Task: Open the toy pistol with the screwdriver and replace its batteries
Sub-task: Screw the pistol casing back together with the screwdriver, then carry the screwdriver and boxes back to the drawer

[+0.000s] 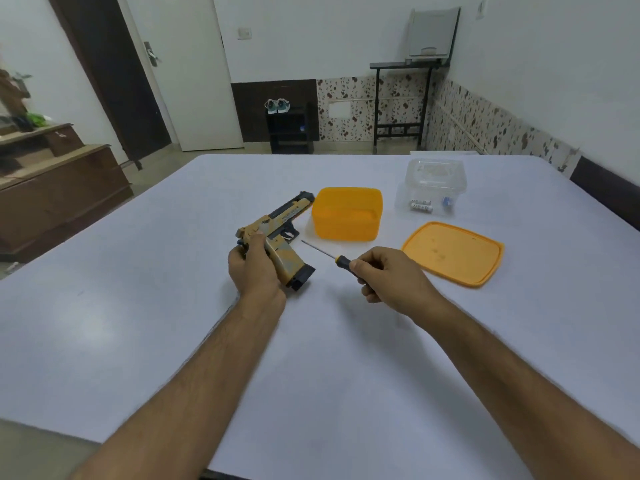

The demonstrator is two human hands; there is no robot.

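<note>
A tan and black toy pistol (280, 233) lies on its side on the white table (173, 306), barrel pointing away to the upper right. My left hand (254, 268) grips its rear end beside the grip. In my right hand (388, 275) I hold a screwdriver (329, 254) by its black and yellow handle; the thin shaft points up-left toward the pistol, its tip a short way from the trigger guard. Several white batteries (420, 206) lie in a clear plastic box (433, 188) at the back right.
An orange container (348, 214) stands just right of the pistol's barrel. Its orange lid (453, 252) lies flat to the right of my right hand. A small blue item (447, 202) sits in the clear box. Wooden furniture stands beyond the table's left edge.
</note>
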